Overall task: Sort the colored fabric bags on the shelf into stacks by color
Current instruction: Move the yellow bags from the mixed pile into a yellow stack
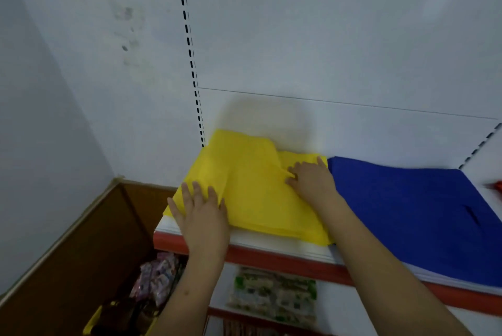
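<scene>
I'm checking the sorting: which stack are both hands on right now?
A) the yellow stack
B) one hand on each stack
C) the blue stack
A: the left hand and right hand both rest on the yellow stack; the blue stack lies untouched beside it.

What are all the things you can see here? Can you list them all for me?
yellow bags: one stack, yellow, left part of the shelf, its back edge riding up the back panel
blue bags: one stack, blue, right of the yellow ones, touching them
red thing: one, red-orange, far right edge, too cut off to tell what it is
shelf: one, white with a red front strip
slotted rail: one, white with black slots, upright behind the shelf's left end
packets: one green and beige, one pinkish, on the level below, blurred
wooden panel: one, brown, lower left
left hand: flat on the yellow stack's near left corner
right hand: fingers pinching a fold of yellow fabric
</scene>
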A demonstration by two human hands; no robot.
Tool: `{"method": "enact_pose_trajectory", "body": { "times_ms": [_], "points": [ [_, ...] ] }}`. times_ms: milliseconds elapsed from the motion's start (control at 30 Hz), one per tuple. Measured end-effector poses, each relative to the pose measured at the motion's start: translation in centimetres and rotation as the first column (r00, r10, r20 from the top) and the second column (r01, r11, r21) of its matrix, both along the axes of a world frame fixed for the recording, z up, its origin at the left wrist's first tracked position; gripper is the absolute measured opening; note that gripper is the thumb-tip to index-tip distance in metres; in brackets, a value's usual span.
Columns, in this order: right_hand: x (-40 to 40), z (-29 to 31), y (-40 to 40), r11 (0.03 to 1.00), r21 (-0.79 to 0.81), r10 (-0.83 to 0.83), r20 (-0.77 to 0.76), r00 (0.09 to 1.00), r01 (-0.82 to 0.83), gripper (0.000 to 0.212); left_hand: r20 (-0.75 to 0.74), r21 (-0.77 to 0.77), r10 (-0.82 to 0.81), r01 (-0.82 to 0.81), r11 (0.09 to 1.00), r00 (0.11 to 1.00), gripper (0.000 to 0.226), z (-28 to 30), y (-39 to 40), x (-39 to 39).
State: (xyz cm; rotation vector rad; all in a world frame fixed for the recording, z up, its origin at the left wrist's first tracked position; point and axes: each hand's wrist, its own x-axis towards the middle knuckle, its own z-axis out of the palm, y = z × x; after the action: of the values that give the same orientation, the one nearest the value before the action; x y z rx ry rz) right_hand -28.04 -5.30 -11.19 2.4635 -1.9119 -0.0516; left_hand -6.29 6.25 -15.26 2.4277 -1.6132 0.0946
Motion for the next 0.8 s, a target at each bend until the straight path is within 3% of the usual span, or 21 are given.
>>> {"method": "enact_pose_trajectory", "body": {
  "times_ms": [67, 133, 167, 200, 267, 333, 433, 533, 600, 700, 733, 767, 800],
  "points": [
    [0.6, 0.2, 0.4, 1.000, 0.003, 0.004, 0.024, 1.000, -0.004, 0.041, 0.023, -0.001, -0.054, 0.054, 0.999, 0.998, 0.048, 0.4, -0.3, -0.3],
    [0.4, 1.0, 1.0, 0.999, 0.003, -0.039, 0.136, 0.990, 0.039, 0.041, -0.090, -0.107, -0.105, 0.095, 0.990, 0.990, 0.046, 0.8, -0.4, -0.3],
    [0.0, 2.0, 1.7, 0.997, 0.014, -0.073, 0.281, 0.957, 0.072, 0.041, -0.198, -0.186, -0.154, 0.118, 0.975, 0.968, 0.046, 1.3, -0.4, -0.3],
    [-0.4, 3.1, 2.4, 0.993, 0.036, -0.113, 0.449, 0.886, 0.108, 0.041, -0.317, -0.276, -0.221, 0.133, 0.952, 0.922, 0.047, 2.0, -0.2, -0.5],
    [-1.7, 5.2, 3.9, 0.979, 0.109, -0.198, 0.731, 0.653, 0.174, 0.041, -0.505, -0.441, -0.373, 0.139, 0.887, 0.778, 0.048, 3.8, 0.4, -1.5],
    [-3.8, 7.0, 5.1, 0.952, 0.237, -0.295, 0.875, 0.384, 0.191, 0.041, -0.640, -0.529, -0.499, 0.136, 0.838, 0.584, 0.046, 5.7, 1.3, -3.2],
    [-8.8, 9.0, 6.4, 0.908, 0.407, -0.411, 0.912, 0.016, 0.105, 0.051, -0.770, -0.574, -0.572, 0.084, 0.814, 0.282, 0.045, 7.9, 2.5, -6.7],
    [-16.0, 10.9, 8.8, 0.911, 0.411, -0.401, 0.897, -0.187, 0.015, 0.052, -0.808, -0.580, -0.584, 0.074, 0.811, 0.071, 0.044, 9.4, 3.6, -11.6],
    [-21.2, 11.9, 11.1, 0.931, 0.365, -0.349, 0.887, -0.303, -0.004, 0.043, -0.813, -0.578, -0.582, 0.122, 0.807, 0.000, 0.038, 9.8, 4.2, -15.6],
    [-29.6, 12.0, 15.2, 0.928, 0.322, -0.201, 0.854, -0.480, 0.185, 0.025, -0.801, -0.590, -0.598, 0.202, 0.782, -0.028, 0.037, 10.5, 5.9, -23.5],
    [-32.6, 11.7, 16.7, 0.911, 0.309, -0.138, 0.854, -0.501, 0.275, 0.022, -0.797, -0.595, -0.603, 0.222, 0.772, -0.039, 0.043, 10.6, 6.7, -26.6],
    [-35.7, 11.4, 18.4, 0.873, 0.279, -0.080, 0.891, -0.447, 0.400, 0.019, -0.789, -0.605, -0.613, 0.234, 0.761, -0.046, 0.046, 10.6, 7.4, -29.8],
    [-38.8, 11.2, 20.3, 0.812, 0.226, -0.055, 0.948, -0.314, 0.539, 0.017, -0.776, -0.618, -0.630, 0.248, 0.746, -0.041, 0.042, 10.5, 8.2, -32.9]
  ]
}}
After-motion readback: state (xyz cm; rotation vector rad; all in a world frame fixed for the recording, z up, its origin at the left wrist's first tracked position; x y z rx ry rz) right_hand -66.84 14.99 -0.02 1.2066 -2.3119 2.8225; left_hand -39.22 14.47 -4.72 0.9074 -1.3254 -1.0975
